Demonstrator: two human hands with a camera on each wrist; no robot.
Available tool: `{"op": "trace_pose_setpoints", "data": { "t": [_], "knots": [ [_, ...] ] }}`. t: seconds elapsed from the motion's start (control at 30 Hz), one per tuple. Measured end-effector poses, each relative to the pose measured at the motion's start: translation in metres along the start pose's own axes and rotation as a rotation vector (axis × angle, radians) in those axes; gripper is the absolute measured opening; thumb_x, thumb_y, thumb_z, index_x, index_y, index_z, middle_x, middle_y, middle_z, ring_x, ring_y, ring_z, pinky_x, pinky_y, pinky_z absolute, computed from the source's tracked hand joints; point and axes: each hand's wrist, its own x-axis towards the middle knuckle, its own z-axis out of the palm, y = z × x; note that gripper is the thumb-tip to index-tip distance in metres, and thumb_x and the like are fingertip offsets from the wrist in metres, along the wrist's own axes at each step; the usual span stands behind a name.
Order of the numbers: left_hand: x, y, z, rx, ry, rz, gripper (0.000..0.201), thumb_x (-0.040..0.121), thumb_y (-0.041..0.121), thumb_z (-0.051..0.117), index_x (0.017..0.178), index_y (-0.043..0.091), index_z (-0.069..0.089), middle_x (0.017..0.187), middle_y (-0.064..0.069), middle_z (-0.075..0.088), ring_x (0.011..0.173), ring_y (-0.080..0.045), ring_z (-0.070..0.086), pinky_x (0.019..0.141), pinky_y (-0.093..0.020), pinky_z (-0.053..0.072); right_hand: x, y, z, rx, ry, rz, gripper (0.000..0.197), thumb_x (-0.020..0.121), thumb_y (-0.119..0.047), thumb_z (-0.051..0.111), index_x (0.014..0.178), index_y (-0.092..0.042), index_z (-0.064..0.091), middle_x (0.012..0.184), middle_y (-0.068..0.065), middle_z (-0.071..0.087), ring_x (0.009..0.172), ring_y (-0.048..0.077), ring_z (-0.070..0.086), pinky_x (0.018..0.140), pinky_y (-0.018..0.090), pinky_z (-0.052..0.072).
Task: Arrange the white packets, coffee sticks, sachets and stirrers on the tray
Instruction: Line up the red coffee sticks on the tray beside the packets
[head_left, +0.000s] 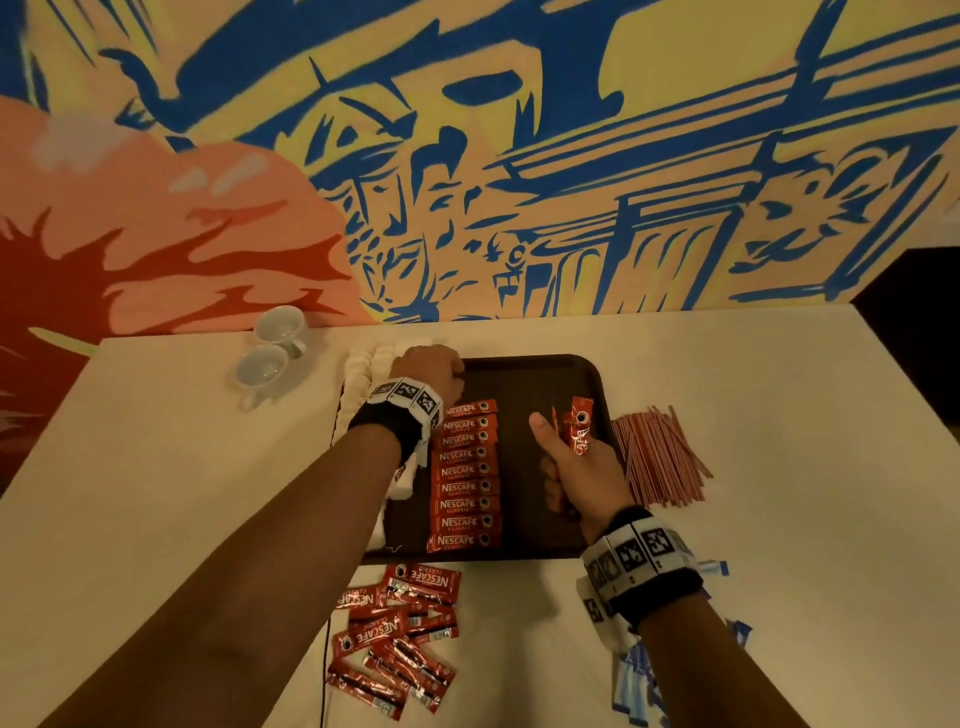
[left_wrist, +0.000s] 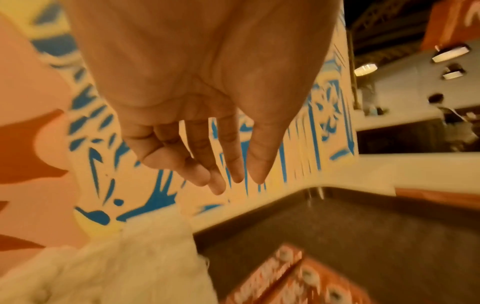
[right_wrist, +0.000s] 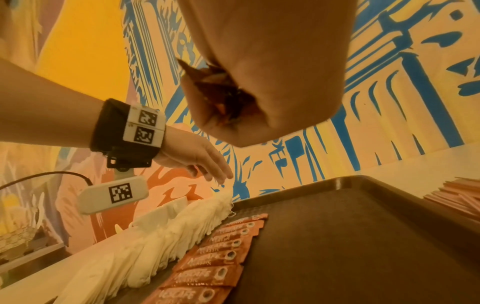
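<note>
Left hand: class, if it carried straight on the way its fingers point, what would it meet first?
Probably the painted wall: the left hand is open, fingers aimed past the white packets; depth is unclear.

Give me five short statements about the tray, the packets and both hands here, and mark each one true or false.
1. The right hand grips red coffee sticks. True.
2. The stirrers lie on the tray. False: they lie on the table to its right.
3. A column of coffee sticks lies on the tray. True.
4. The left hand holds a cup. False: its fingers are relaxed and hold nothing.
5. The white packets line the tray's right edge. False: the left edge.
</note>
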Motion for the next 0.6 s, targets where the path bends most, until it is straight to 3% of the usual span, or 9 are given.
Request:
{"op": "trace_pose_setpoints", "data": {
  "t": [0.17,0.3,0.47,0.6],
  "knots": [
    [-0.055,0.003,-0.043,-0.401,0.142,-0.062,0.022,0.089,0.033,0.07,0.109,0.026,0.073,0.108,0.006,0.07,0.104,-0.014,0.064,0.095,-0.032,0.049,-0.019,-0.013,0.016,0.065,-0.001,-0.057,0.038,0.089,-0.052,0.071,0.074,-0.021,0.056,0.056,-0.003,0.048,0.045,0.012,0.04,0.044,0.026,0.034],
    [-0.114,0.004,-0.061,-0.738,0.074,0.009,0.017,0.088,0.031,0.073,0.105,0.029,0.074,0.101,0.011,0.072,0.098,-0.005,0.065,0.093,-0.03,0.052,-0.037,-0.024,0.031,0.068,-0.064,-0.14,0.04,0.092,-0.054,0.066,0.074,-0.02,0.056,0.054,-0.007,0.054,0.042,0.007,0.048,0.044,0.023,0.038],
    [-0.184,0.015,-0.073,-0.901,-0.026,0.153,0.022,0.091,0.027,0.071,0.113,0.026,0.072,0.102,0.008,0.073,0.09,-0.003,0.069,0.076,-0.018,0.051,-0.06,-0.032,0.046,0.127,-0.086,-0.201,0.047,0.091,-0.063,0.059,0.078,-0.018,0.059,0.058,-0.005,0.059,0.05,0.009,0.057,0.057,0.029,0.044],
    [-0.217,0.023,-0.08,-0.983,-0.009,0.185,0.022,0.091,0.022,0.072,0.113,0.021,0.073,0.098,0.006,0.074,0.085,-0.004,0.07,0.067,-0.012,0.049,-0.078,-0.036,0.059,0.123,-0.116,-0.228,0.056,0.088,-0.069,0.057,0.089,-0.013,0.065,0.08,0.007,0.072,0.08,0.025,0.072,0.079,0.042,0.056]
  ]
}}
